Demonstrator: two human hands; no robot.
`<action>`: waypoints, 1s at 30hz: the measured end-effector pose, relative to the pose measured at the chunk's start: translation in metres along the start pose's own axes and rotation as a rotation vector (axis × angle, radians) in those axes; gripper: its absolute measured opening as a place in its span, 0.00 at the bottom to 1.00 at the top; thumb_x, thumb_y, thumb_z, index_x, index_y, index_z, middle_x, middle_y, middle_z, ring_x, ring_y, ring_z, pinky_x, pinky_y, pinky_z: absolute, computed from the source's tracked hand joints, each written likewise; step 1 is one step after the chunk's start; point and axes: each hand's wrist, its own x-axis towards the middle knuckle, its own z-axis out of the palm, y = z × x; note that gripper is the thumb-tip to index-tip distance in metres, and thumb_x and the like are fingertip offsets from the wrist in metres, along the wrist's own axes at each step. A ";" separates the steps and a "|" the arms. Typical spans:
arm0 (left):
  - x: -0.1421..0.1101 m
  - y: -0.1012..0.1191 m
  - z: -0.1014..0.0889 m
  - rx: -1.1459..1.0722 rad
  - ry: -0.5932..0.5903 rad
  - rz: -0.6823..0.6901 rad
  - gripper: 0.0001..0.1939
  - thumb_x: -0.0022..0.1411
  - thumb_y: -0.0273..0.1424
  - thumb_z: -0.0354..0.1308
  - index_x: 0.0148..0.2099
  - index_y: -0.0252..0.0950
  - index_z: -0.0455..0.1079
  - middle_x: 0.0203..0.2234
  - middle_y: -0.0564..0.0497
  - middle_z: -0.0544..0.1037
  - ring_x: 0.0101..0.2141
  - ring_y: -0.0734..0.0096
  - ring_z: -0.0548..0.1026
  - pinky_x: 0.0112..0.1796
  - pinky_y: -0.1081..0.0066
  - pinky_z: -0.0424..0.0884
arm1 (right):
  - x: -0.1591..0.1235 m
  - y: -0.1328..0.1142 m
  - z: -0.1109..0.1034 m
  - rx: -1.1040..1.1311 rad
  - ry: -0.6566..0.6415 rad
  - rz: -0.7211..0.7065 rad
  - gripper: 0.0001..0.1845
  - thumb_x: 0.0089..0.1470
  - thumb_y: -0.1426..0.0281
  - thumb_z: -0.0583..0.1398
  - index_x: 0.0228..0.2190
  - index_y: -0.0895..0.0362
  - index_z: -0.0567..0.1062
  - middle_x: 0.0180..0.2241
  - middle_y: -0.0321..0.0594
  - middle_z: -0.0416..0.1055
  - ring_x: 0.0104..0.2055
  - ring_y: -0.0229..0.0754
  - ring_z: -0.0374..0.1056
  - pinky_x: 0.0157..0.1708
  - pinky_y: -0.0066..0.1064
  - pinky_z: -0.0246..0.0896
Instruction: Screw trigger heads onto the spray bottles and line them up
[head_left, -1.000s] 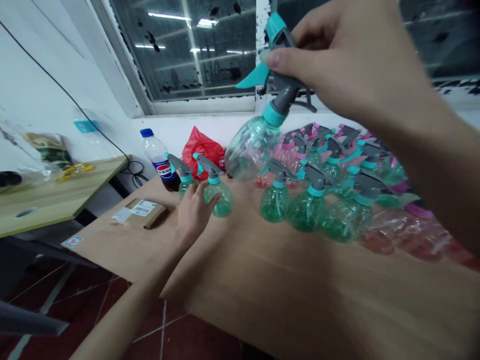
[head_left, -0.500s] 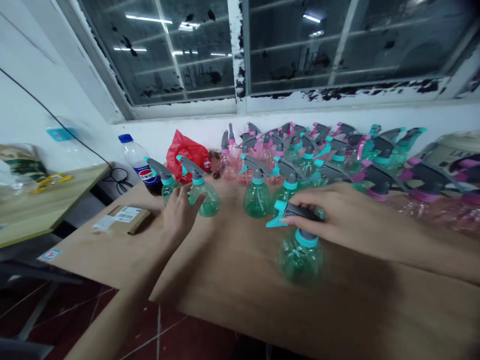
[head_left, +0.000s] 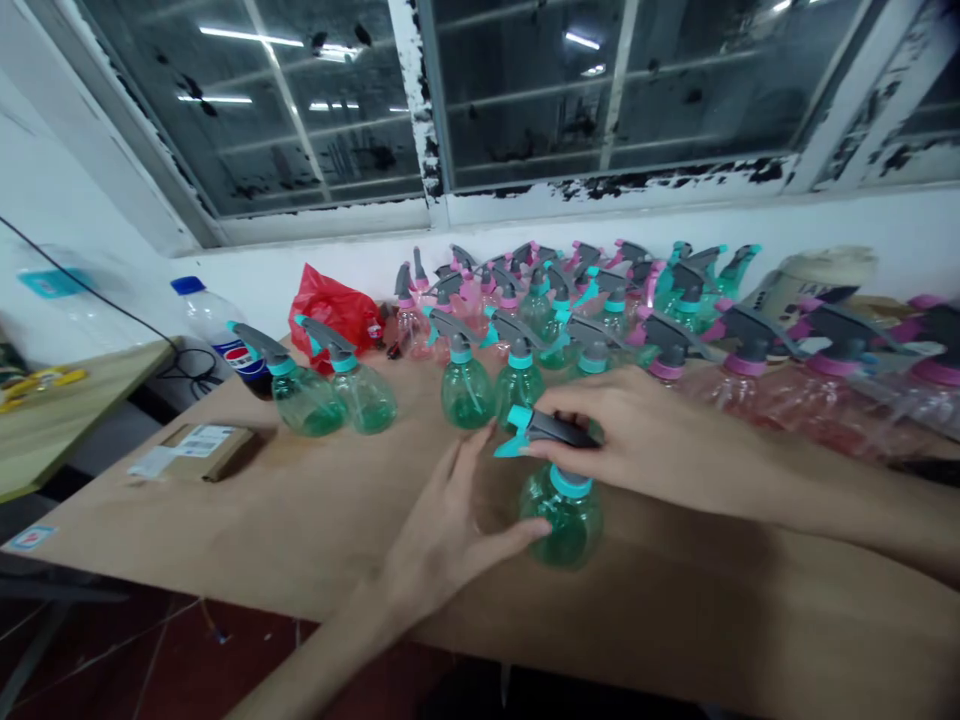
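A green spray bottle (head_left: 564, 520) with a turquoise collar and trigger is at the front of the table. My right hand (head_left: 615, 425) is closed around its grey spray head from the right. My left hand (head_left: 450, 530) is beside it on the left, fingers spread, with the thumb at the bottle's side; whether it touches the bottle I cannot tell. Just behind stand two green spray bottles (head_left: 466, 390). Farther left, another pair of green spray bottles (head_left: 364, 400) stands close together.
Rows of pink and green spray bottles (head_left: 746, 385) line the back and right. Left of them are a red plastic bag (head_left: 326, 310), a cola bottle (head_left: 236, 352) and a small cardboard box (head_left: 199, 452). A lower table (head_left: 97, 415) adjoins at left.
My left hand has let go of the leftmost green spray bottle and moved right, to the bottle my right hand holds. The view has shifted to the right.
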 end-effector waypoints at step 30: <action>0.044 0.103 0.122 -0.387 -0.271 -0.019 0.66 0.46 0.38 0.71 0.67 0.47 0.20 0.52 0.43 0.70 0.52 0.45 0.68 0.49 0.44 0.66 | -0.125 0.097 0.017 0.693 0.347 0.090 0.17 0.50 0.66 0.62 0.44 0.46 0.70 0.47 0.38 0.69 0.50 0.45 0.66 0.49 0.38 0.64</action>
